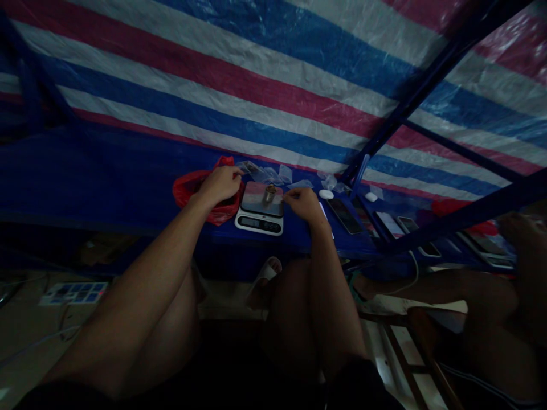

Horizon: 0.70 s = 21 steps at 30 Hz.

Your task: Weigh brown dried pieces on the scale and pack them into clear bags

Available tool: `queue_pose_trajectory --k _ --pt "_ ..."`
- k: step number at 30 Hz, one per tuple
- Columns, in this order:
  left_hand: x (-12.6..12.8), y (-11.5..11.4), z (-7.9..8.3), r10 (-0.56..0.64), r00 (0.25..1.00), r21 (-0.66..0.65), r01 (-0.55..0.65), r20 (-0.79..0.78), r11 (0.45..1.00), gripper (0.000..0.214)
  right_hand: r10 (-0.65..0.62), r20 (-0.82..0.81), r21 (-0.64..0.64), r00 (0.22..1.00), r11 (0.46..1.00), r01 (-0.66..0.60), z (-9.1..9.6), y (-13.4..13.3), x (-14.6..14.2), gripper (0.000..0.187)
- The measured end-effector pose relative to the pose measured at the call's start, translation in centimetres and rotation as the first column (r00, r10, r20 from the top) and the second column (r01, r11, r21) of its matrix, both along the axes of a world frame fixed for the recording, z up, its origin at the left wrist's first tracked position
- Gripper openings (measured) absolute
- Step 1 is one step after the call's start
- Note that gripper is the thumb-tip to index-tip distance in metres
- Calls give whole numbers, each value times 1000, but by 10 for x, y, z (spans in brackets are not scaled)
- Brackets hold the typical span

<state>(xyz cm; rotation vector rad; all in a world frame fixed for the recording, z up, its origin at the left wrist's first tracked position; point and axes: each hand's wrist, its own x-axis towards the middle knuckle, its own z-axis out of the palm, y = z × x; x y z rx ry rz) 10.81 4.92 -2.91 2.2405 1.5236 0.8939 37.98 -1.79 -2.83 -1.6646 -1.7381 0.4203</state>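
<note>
A white kitchen scale (258, 224) with a dark, shiny top plate sits on the blue shelf in front of me. Standing on the plate is a small metallic cup (269, 193), brownish at its top. My left hand (221, 183) hovers above an open red plastic bag (183, 185), fingertips drawn together near the scale's far left corner. At the scale's right edge, close to the cup, my right hand (301, 203) has its fingers curled and pinched. Whatever either pinch holds is too small and dark to make out. The bag's contents are mostly hidden.
Clear plastic bags (273, 173) lie behind the scale. To the right are a white oval case (326, 194), a dark phone (344, 216) and a blue metal post (380, 139). Another person's hand (523, 233) is at far right. Below left lies a power strip (74, 293).
</note>
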Motion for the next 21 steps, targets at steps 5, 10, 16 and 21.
queue_pose_trajectory --k 5,10,16,21 --pt "-1 2 -2 -1 999 13 0 44 1000 33 20 -17 -13 1000 1000 -20 1 -1 -3 12" --pt "-2 1 -2 -14 1000 25 14 23 1000 35 23 -78 19 997 1000 -21 3 2 -3 11" --pt "1 -1 1 4 1000 -1 -4 -11 1000 36 36 -209 140 977 990 -7 6 10 -14 16" --pt "3 -5 3 1 1000 -15 -1 -31 1000 38 43 -224 152 974 988 -9 6 13 -27 15"
